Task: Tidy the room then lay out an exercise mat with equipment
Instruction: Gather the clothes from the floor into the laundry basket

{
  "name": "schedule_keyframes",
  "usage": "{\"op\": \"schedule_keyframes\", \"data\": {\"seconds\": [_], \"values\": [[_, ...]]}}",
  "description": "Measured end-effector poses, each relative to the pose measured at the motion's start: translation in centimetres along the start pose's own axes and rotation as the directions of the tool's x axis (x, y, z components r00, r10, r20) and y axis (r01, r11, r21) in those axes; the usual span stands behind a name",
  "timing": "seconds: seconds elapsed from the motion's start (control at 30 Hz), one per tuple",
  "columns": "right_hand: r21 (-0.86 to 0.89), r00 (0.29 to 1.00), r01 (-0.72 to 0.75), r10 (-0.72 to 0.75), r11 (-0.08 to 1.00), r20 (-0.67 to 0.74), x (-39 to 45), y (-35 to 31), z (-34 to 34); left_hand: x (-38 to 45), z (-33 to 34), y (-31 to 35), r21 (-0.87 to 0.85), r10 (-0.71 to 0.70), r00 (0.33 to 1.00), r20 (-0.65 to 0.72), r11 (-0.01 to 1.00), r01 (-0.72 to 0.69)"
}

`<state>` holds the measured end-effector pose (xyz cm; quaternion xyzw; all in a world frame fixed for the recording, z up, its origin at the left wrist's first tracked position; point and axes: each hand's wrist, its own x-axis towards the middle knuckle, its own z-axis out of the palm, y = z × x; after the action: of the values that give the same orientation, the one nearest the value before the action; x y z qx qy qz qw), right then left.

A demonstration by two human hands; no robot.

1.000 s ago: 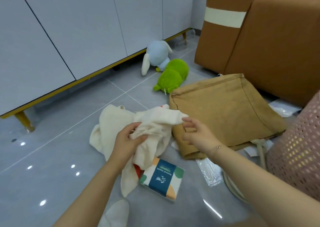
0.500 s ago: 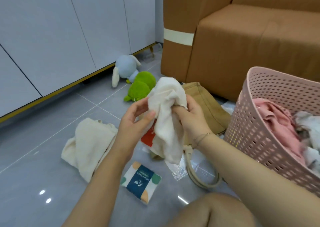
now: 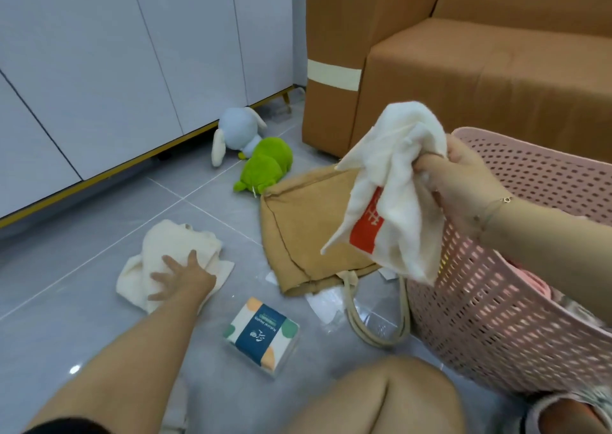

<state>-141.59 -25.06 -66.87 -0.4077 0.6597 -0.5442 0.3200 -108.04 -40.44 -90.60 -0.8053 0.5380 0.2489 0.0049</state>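
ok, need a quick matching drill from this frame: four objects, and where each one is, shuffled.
Things:
1. white cloth with red print
2. cream cloth
3. tissue pack
4. green plush

Places:
A. under the left hand, on the floor
B. beside the blue bunny plush
C. gripped in the right hand
D. lying alone on the tiles, near the knee

Pairs: 1-C, 2-A, 3-D, 4-B

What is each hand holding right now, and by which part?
The right hand grips a bunched white cloth near its top. The left hand lies flat on a cream cloth, holding nothing.
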Motion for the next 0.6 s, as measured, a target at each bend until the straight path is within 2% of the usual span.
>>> {"op": "schedule_keyframes", "data": {"seconds": [0.07,0.23,0.3,0.37,0.43,0.5,0.6], "values": [[0.001,0.998,-0.041,0.041,0.999,0.040,0.0,1.3,0.4,1.7,1.0,-2.3,0.073,-0.005,0.997,0.081,0.997,-0.001],[-0.056,0.990,-0.066,0.072,0.996,0.124,0.1,3.0,1.1,3.0,2.1,-5.2,0.160,0.169,0.972,-0.162,0.977,-0.143],[-0.095,0.985,-0.081,0.095,0.992,0.147,-0.1,3.5,1.2,2.5,2.3,-5.1,0.070,0.205,0.958,-0.203,0.978,-0.194],[-0.132,0.981,-0.101,0.121,0.986,0.152,-0.4,3.6,1.2,1.1,2.3,-4.2,-0.109,0.250,0.938,-0.242,0.953,-0.282],[-0.134,0.983,-0.098,0.117,0.986,0.141,-0.5,3.3,0.9,-1.0,1.8,-2.3,-0.275,0.331,0.881,-0.339,0.860,-0.429],[-0.096,0.985,-0.084,0.097,0.992,0.140,-0.5,2.9,0.6,-4.0,0.3,0.5,-0.408,0.354,0.821,-0.447,0.736,-0.540],[0.018,0.989,-0.076,0.073,0.997,0.127,-0.6,1.6,0.3,-9.4,-2.6,4.8,-0.595,0.372,0.776,-0.509,0.500,-0.630]]}}
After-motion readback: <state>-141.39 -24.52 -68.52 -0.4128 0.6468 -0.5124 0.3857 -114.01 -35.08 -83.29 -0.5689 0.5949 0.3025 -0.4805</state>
